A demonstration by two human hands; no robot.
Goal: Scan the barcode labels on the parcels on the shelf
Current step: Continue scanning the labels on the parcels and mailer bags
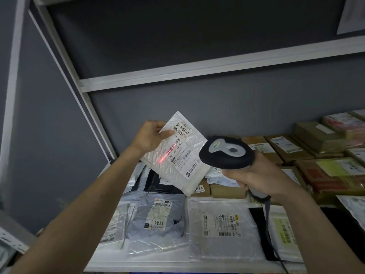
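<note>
My left hand (152, 136) pinches the top corner of a white bubble-mailer parcel (191, 175) and holds it tilted above the shelf. Its printed label (180, 147) faces me, and a red scan line (167, 153) lies across the barcode. My right hand (256, 177) grips the handle of a black and grey barcode scanner (227, 153), whose head points left at the parcel. A cable (270, 230) hangs down from the scanner's handle.
The white shelf (138, 264) holds several flat plastic mailers at the front, one marked 7936 (158, 216). Brown cardboard boxes (284, 149) fill the back and right. A white shelf beam (197, 70) runs overhead, with a slanted upright post (83, 95) on the left.
</note>
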